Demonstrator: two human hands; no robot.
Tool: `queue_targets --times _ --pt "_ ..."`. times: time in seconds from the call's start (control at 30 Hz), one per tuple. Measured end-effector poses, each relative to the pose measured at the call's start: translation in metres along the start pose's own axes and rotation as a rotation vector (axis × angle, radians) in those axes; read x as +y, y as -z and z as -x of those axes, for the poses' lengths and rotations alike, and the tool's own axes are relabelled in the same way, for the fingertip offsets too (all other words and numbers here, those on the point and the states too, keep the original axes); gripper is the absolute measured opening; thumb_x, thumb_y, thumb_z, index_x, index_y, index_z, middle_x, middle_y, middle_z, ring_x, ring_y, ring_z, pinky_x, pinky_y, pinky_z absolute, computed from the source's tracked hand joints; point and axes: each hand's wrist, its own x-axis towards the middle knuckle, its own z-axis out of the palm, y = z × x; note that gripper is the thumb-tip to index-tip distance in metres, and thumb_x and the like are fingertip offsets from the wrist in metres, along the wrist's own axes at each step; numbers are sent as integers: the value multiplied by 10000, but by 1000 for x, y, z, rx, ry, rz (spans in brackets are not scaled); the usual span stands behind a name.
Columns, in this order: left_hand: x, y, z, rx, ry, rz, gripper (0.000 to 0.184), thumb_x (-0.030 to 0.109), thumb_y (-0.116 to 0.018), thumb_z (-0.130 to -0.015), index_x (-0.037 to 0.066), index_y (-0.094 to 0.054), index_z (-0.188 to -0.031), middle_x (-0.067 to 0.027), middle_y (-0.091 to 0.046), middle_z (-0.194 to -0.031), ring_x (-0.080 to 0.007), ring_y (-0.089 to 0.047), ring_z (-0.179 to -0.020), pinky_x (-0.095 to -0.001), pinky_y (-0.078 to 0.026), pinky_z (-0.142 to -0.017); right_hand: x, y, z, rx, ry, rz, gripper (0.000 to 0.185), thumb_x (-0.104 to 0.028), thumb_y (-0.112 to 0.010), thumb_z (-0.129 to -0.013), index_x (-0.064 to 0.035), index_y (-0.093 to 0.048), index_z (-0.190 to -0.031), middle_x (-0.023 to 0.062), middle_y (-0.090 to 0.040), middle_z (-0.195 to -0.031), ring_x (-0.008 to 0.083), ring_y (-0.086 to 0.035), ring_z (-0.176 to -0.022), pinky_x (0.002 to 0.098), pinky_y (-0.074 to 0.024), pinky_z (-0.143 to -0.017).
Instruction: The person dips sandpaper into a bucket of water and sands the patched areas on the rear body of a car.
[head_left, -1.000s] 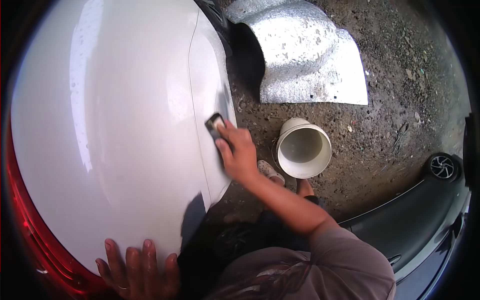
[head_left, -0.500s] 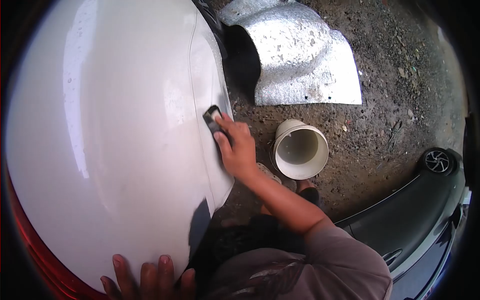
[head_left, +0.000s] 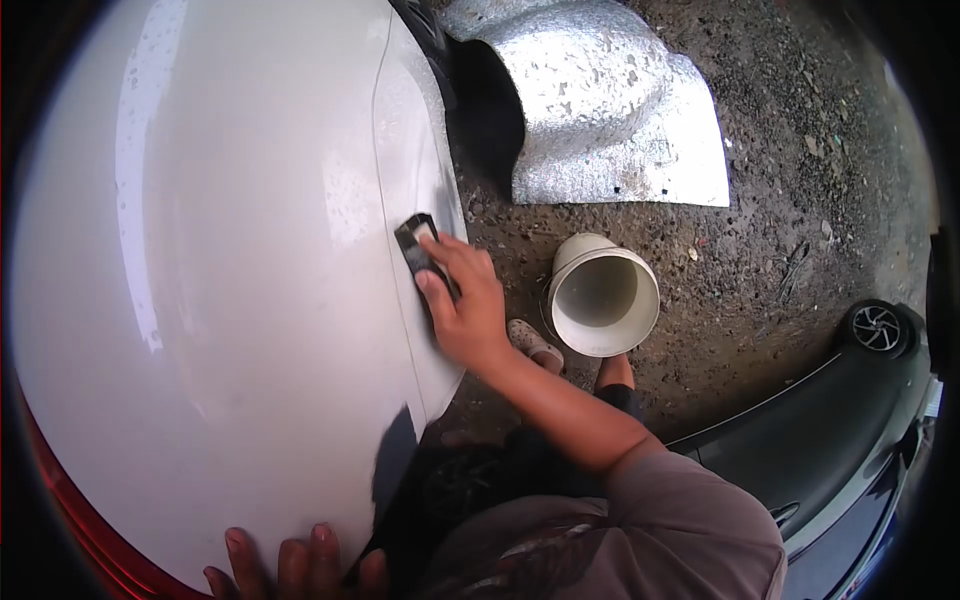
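A white car panel (head_left: 270, 300) fills the left of the view, with a thin seam near its right edge. My right hand (head_left: 470, 310) holds a dark sanding block (head_left: 415, 246) with a pale patch on top, pressed against the panel at that seam. The thumb and fingers grip the block's near end and right side. At the bottom, my left hand (head_left: 300, 570) lies on the panel with its fingers apart; only the fingers show, and nothing is seen in them.
A white bucket (head_left: 605, 300) with some liquid stands on the gravel ground beside my foot (head_left: 537, 345). Beyond it lies a silver foil-like sheet (head_left: 610, 110). A red light (head_left: 80, 520) edges the panel at lower left. A dark car (head_left: 810, 440) stands at lower right.
My right hand and the block have shifted slightly left on the panel. My left hand sits lower in the view, with less of it showing. The view itself has moved slightly.
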Motion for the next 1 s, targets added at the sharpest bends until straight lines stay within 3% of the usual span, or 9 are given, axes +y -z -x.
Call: queue_targets --times 0.1,0.23,0.27,0.5,0.6,0.67,0.73,0.83,1.0 --pt "1 -2 -2 20 6 -2 410 499 -685 -1000 130 -851 -1060 -45 -765 -1005 -434 -650 -1357 -606 -184 -1330 0 -5 1 22 29 -5 368 -142 -714 -1001 -59 -725 -1359 251 -703 -1349 428 -639 -1200 463 -497 -1069" --pt "3 -9 -1 100 20 -5 419 505 -680 -1003 125 -850 -1053 -42 -766 -976 -430 -659 -1346 -601 -202 -1326 63 -50 -134 172 29 67 313 -156 -703 -1013 -68 -739 -1311 155 -769 -1205 386 -653 -1081 443 -518 -993" --pt "4 -8 -2 101 12 -8 419 505 -680 -1003 125 -850 -1053 -42 -766 -976 -430 -659 -1346 -601 -202 -1326 65 -51 -148 132 -79 62 332 -164 -714 -1007 -72 -740 -1325 157 -770 -1224 388 -659 -1075 447 -523 -986" --pt "-2 -3 -2 64 -18 -14 423 508 -680 -1000 124 -854 -1035 -47 -765 -920 -434 -661 -1347 -602 -219 -1320 -13 5 23 -14 -61 -59 398 -163 -733 -982 -74 -735 -1370 243 -710 -1377 383 -635 -1106 440 -506 -1054" --pt "1 -7 -2 74 -16 -8 430 512 -679 -999 121 -855 -1036 -40 -764 -900 -434 -663 -1347 -599 -222 -1319 1 -10 4 34 -23 -95 403 -164 -732 -983 -79 -733 -1377 244 -702 -1393 374 -631 -1101 431 -511 -1031" --pt "4 -8 -3 97 0 -6 435 514 -679 -999 118 -855 -1040 -35 -764 -893 -434 -663 -1346 -596 -223 -1318 33 -37 -70 160 14 -34 363 -172 -705 -1002 -66 -736 -1348 208 -727 -1345 369 -602 -1050 441 -516 -971" --pt "7 -6 -2 83 43 -17 444 514 -679 -999 110 -855 -1042 -27 -763 -884 -435 -665 -1343 -589 -224 -1317 52 -48 -135 128 -90 0 349 -177 -699 -1007 -71 -731 -1338 146 -739 -1316 367 -593 -1013 451 -515 -937" --pt "12 -3 -5 57 86 -7 450 511 -677 -1000 100 -855 -1042 -31 -765 -882 -432 -666 -1343 -583 -225 -1317 53 -41 -124 109 -58 -33 360 -164 -702 -1003 -82 -728 -1353 169 -738 -1313 364 -599 -1034 439 -518 -957" --pt "6 -5 -5 72 43 -8 448 506 -679 -998 95 -852 -1039 -39 -773 -894 -432 -664 -1346 -582 -219 -1319 -10 8 24 -26 -62 -109 457 -137 -733 -976 -49 -698 -1423 220 -708 -1409 344 -632 -1100 411 -522 -1029"
